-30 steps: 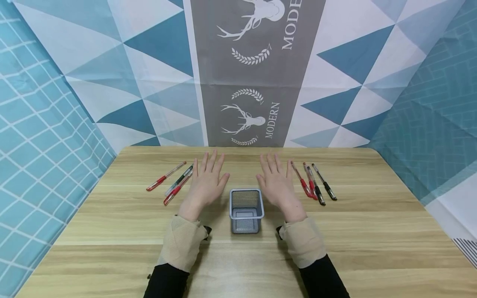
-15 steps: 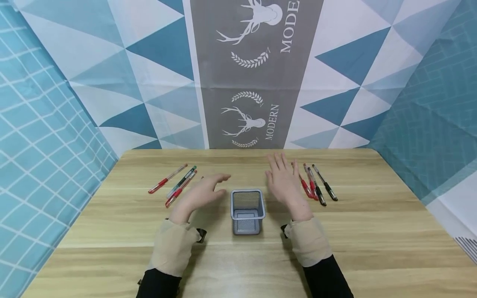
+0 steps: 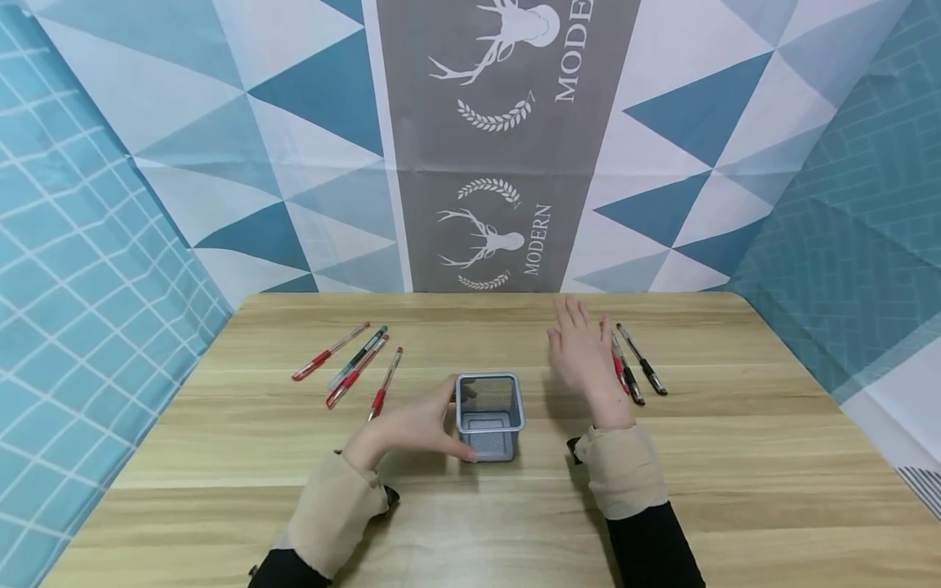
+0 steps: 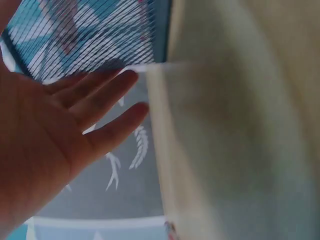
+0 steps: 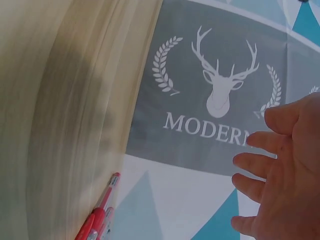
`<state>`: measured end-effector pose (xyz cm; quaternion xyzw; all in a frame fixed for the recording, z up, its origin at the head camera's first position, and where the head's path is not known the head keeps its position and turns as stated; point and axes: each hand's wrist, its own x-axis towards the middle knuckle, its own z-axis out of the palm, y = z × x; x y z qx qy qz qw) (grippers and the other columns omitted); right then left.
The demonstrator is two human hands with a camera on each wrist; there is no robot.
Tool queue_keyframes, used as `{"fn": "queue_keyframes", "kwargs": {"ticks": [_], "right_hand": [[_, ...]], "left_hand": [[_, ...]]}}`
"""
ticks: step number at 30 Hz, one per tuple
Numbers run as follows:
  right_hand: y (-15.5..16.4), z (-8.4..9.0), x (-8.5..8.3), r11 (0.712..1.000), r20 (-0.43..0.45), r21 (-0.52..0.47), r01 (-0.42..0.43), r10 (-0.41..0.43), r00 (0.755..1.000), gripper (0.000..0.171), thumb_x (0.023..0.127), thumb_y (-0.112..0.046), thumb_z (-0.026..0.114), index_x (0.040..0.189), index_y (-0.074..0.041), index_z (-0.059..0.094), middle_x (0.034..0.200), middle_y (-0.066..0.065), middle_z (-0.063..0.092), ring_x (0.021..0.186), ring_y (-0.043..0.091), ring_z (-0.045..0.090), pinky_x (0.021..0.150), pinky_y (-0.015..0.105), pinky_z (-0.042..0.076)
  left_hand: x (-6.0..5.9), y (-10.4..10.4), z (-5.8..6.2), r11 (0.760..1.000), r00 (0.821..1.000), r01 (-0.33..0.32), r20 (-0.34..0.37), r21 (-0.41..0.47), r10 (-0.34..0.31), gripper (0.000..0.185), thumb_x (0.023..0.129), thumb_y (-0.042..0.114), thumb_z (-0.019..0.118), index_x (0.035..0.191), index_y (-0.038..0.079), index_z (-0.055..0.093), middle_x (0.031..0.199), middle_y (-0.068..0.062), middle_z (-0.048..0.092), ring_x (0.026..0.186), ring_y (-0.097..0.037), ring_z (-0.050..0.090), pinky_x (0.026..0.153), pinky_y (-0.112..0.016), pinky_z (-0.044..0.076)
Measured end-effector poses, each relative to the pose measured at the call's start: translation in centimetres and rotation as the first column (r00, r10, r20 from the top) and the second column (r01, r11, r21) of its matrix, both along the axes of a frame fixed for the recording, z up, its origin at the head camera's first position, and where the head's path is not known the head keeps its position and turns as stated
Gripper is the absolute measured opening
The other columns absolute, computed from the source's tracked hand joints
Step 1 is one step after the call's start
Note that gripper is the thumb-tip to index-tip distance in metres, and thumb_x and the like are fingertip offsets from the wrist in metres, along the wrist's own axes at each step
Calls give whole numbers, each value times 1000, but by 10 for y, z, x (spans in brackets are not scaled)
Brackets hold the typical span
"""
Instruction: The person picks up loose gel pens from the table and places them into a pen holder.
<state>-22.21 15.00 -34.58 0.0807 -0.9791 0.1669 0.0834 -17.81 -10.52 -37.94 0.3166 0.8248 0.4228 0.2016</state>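
A grey metal mesh pen holder (image 3: 489, 404) stands upright on the wooden table in the head view. My left hand (image 3: 415, 425) is at its left side, thumb by the front lower corner and fingers reaching toward the back. In the left wrist view the fingers (image 4: 107, 100) look fairly straight, tips close by the mesh (image 4: 95, 40). My right hand (image 3: 584, 355) is held over the table, fingers extended and holding nothing. Just right of it lie a black gel pen (image 3: 642, 359) and further red and black pens, partly covered by the hand. The right wrist view shows red pens (image 5: 100, 212) below the fingers.
Left of the holder lie a red pen (image 3: 331, 351), a dark green-tipped pen (image 3: 359, 358), a second red pen (image 3: 358, 371) and one more red pen (image 3: 385, 384). A patterned cloth (image 3: 478, 147) hangs behind the table's far edge (image 3: 470, 296).
My left hand has come down and inward from flat beside the pens to the holder's left side. The right hand has shifted right, over some pens. The holder stays in place.
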Motion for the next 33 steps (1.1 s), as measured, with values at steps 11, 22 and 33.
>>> {"fn": "queue_keyframes", "kwargs": {"ticks": [11,22,33], "right_hand": [[22,3,-2,990,-35,-134,50,-55,998,48,97,-26,37,137,0,35,133,22,45,121,40,41,104,57,24],[55,0,0,976,94,-142,165,-153,984,45,94,-26,43,128,3,46,119,24,55,99,37,57,74,47,48],[90,-6,7,963,226,-148,227,-191,955,45,95,-27,40,122,8,48,117,30,53,93,38,56,70,45,47]], "left_hand": [[1,7,0,997,988,-55,-144,-45,48,86,68,34,78,130,4,27,127,-15,49,121,-26,45,101,-42,36],[1,8,-4,997,986,-62,-158,-39,56,84,66,27,80,128,5,29,121,-11,54,113,-24,52,98,-40,40],[2,10,-6,996,988,-75,-139,-49,67,85,64,21,81,129,5,29,120,-9,55,112,-22,52,98,-38,39]]}}
